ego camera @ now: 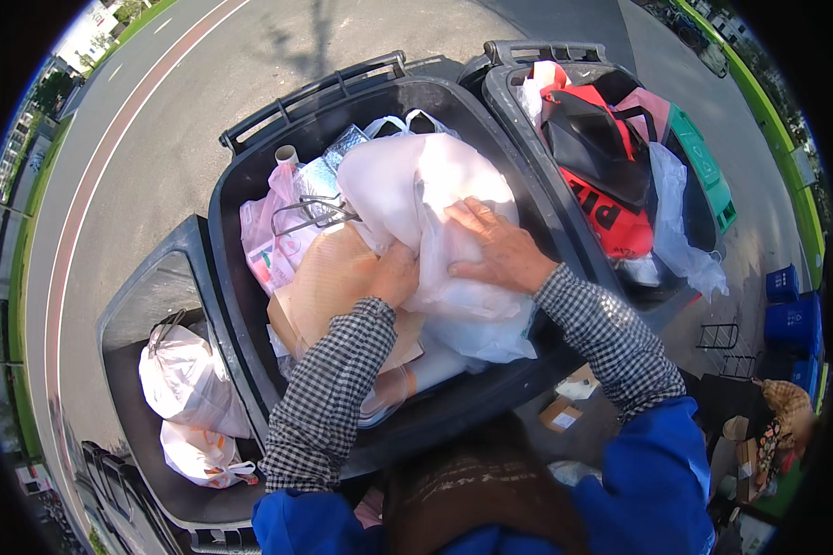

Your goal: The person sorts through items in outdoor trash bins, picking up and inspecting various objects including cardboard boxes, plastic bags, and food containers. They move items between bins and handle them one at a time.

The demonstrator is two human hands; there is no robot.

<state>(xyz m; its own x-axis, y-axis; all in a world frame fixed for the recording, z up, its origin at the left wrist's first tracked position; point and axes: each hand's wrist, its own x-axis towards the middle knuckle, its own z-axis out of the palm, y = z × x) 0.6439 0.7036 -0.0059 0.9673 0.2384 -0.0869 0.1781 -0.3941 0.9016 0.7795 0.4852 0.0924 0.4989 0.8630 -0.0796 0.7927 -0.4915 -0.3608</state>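
A large whitish translucent plastic bag [389, 173] bulges at the top of the dark grey wheeled bin [527, 208] before me. My left hand [394, 274] is closed at the bag's near-left edge, its fingertips partly hidden in the plastic. Spread over the bag's right side, my right hand [500, 246] presses flat with its fingers apart. Brown cardboard [330, 284] lies beneath my left wrist. Left of the bag are a pink printed plastic bag [271, 243], silvery insulated packaging [317, 179] and a cardboard tube [286, 154]. More clear plastic [486, 336] sits below my right hand.
Another bin [146, 277] on the left holds tied white bags [191, 381]. The right-hand bin [507, 76] contains a red and black bag [593, 149] and a green lid-like piece [704, 166]. Blue bins [795, 322] and a small carton [561, 414] stand on the pavement.
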